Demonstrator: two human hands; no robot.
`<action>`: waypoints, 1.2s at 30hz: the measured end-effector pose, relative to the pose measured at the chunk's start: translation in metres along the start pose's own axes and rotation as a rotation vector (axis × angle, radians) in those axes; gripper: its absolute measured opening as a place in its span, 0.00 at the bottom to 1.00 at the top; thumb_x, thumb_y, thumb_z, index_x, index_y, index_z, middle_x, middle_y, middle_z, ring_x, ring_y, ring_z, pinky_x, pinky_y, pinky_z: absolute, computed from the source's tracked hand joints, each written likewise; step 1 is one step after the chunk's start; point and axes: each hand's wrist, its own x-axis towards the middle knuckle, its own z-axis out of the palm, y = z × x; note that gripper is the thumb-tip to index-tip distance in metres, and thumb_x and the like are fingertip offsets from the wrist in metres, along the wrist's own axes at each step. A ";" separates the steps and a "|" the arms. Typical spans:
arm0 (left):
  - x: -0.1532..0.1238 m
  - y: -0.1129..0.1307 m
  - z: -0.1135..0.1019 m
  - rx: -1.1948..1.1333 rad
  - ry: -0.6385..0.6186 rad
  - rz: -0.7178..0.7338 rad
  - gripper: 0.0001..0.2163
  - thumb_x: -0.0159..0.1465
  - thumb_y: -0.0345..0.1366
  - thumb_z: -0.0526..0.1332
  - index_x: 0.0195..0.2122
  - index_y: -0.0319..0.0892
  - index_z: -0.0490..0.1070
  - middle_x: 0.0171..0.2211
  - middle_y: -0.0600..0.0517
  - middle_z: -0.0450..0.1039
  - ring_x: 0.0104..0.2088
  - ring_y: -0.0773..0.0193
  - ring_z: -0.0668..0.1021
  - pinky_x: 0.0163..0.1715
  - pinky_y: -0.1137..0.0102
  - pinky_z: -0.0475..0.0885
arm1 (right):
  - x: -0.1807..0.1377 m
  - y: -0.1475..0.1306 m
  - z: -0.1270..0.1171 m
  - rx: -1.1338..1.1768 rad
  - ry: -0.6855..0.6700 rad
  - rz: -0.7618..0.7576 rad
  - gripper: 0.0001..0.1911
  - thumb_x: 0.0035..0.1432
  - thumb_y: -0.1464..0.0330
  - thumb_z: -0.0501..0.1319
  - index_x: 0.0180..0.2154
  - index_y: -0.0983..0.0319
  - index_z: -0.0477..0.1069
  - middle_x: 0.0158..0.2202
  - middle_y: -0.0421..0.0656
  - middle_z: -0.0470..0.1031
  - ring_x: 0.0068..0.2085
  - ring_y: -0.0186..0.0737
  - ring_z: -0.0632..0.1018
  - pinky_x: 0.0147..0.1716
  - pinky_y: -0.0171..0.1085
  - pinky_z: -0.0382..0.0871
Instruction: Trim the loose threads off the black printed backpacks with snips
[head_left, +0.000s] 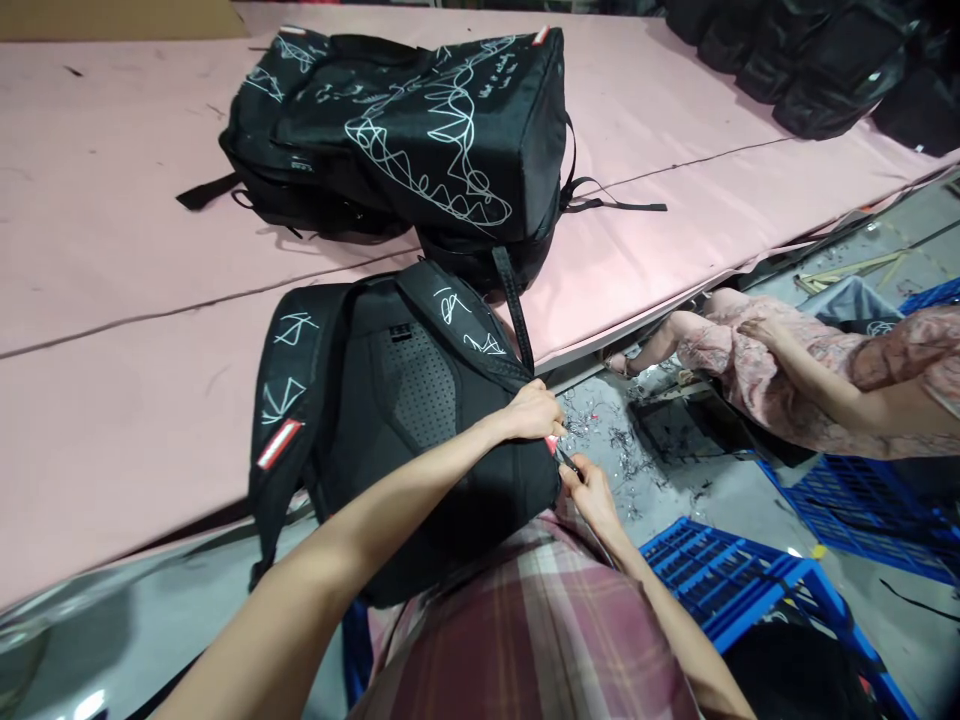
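Observation:
A black backpack (390, 400) with white line drawings lies back-side up at the near edge of the pink table (112, 300), partly on my lap. My left hand (534, 410) is closed, pinching the bag's top corner by a strap. My right hand (589, 490) is closed just below it, holding a small dark tool with a reddish part against the same corner; what the tool is I cannot tell. A second, matching backpack (420, 120) lies farther back on the table.
Another person in a pink patterned garment (787, 380) sits low at the right, an arm resting on a knee. Blue plastic crates (735, 580) stand on the floor by my right side. Thread scraps litter the floor. More black bags (810, 60) are piled at the far right.

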 end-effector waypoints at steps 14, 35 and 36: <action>0.000 0.001 0.001 0.003 0.009 -0.004 0.12 0.58 0.43 0.58 0.25 0.43 0.76 0.26 0.49 0.75 0.32 0.64 0.73 0.37 0.67 0.56 | 0.001 0.002 -0.008 -0.004 -0.049 -0.014 0.09 0.51 0.64 0.55 0.21 0.60 0.62 0.17 0.35 0.62 0.22 0.34 0.63 0.23 0.33 0.53; -0.002 0.002 -0.002 -0.045 0.040 -0.020 0.13 0.58 0.42 0.56 0.22 0.43 0.75 0.25 0.51 0.75 0.32 0.64 0.72 0.37 0.67 0.56 | 0.020 0.015 -0.005 0.217 -0.123 -0.167 0.15 0.52 0.58 0.56 0.20 0.60 0.61 0.17 0.35 0.60 0.23 0.33 0.63 0.24 0.33 0.55; -0.002 0.001 -0.002 -0.046 0.038 -0.020 0.13 0.58 0.42 0.57 0.22 0.43 0.75 0.25 0.51 0.75 0.32 0.64 0.72 0.38 0.67 0.56 | 0.021 0.015 -0.005 0.245 -0.142 -0.181 0.16 0.52 0.57 0.57 0.20 0.60 0.61 0.16 0.35 0.61 0.22 0.33 0.63 0.24 0.33 0.56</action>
